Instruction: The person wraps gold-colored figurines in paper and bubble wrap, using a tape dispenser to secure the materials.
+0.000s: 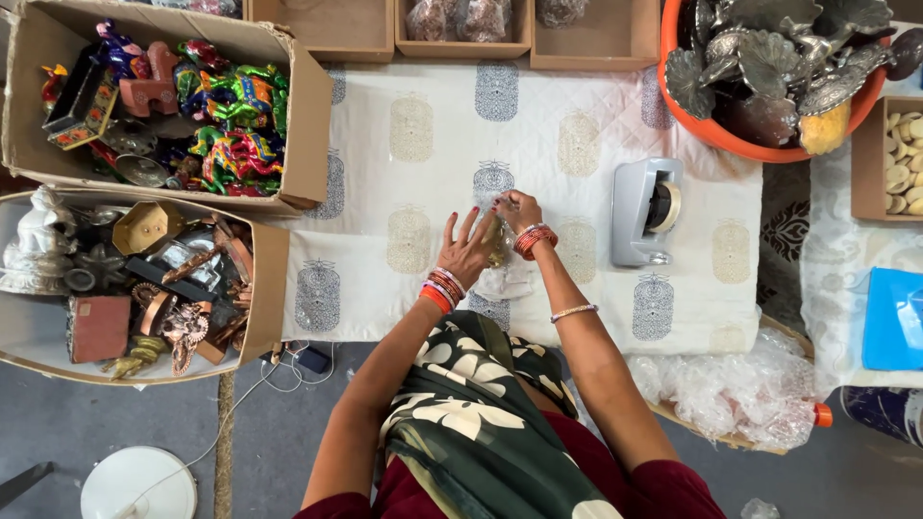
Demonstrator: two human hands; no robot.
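Right now we are in the middle of wrapping, we think. Our left hand [468, 252] lies flat with its fingers spread, pressing down on a small shiny thing [497, 242] in clear wrap. Our right hand [516, 209] is just beside it, fingertips pinched on the top of the wrap. The thing sits on the white cloth [423, 173], in the middle, between our two hands. It looks gold, but we cannot tell what it is through the wrap. A bit more clear wrap [505, 282] lies under our wrists. The grey tape holder [646, 211] stands near on the right, apart from our hands. Boxes of bright toys [221, 125] and metal things [163, 288] sit on the left. The next move, we guess, needs the wrap held tight with one hand while the other reaches for tape, so the fold does not pop open.
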